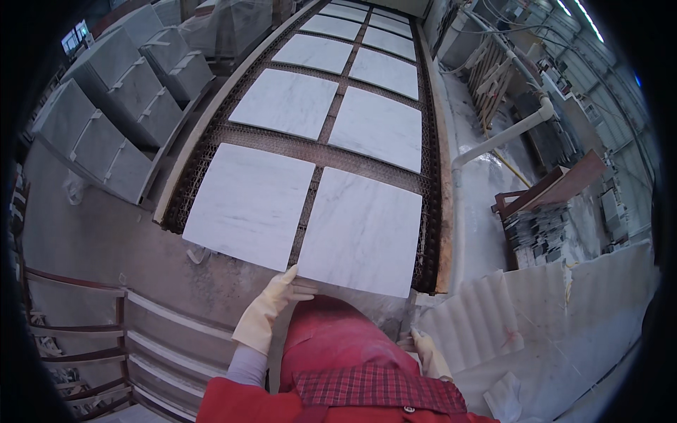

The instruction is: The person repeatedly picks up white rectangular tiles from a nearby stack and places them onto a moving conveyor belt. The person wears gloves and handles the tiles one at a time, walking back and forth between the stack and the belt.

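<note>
My left hand (277,302), in a pale cream rubber glove, is at the near edge of a conveyor. Its thumb is raised against the near left corner of a white, grey-veined marble slab (363,229). The other fingers stretch out just below that slab's front edge and do not wrap around it. Left of it lies a matching marble slab (250,204), parted by a narrow gap. Lower down beside my red apron (345,331), my gloved right hand (426,350) hangs with its fingers loosely extended, holding nothing I can see.
More slabs (285,102) run in two rows along the mesh conveyor belt (338,151). Stacked slabs (106,134) lean at the left, above a metal rack (176,349). At the right are a white pipe (504,134), stacked stone pieces (539,233) and pale wavy sheeting (479,317).
</note>
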A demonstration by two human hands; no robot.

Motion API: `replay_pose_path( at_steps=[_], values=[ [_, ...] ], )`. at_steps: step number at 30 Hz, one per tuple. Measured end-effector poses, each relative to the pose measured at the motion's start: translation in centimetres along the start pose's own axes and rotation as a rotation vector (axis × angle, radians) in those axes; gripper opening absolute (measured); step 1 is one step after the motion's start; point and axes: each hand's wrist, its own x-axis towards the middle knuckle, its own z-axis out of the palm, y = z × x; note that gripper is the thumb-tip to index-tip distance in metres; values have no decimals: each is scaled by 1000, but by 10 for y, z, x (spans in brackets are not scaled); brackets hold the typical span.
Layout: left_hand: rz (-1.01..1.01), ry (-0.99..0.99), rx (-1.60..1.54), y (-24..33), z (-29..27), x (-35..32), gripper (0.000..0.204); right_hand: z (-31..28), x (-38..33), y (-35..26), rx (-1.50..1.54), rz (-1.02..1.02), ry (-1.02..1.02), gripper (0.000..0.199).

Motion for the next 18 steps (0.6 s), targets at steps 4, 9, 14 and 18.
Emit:
replay_pose_path(
  at_steps=[4,9,14,18],
  values=[
    [28,-7,-26,-1,9,1,69,1,-4,0,-34,-34,24,47],
    [51,-69,-33,1,0,5,69,9,-15,-7,-23,-14,91,46],
    [17,-91,12,8,2,5,76,4,1,8,112,-69,85,43],
    [-58,-29,-19,3,0,3,93,9,-7,1,147,-144,96,44]
  ],
)
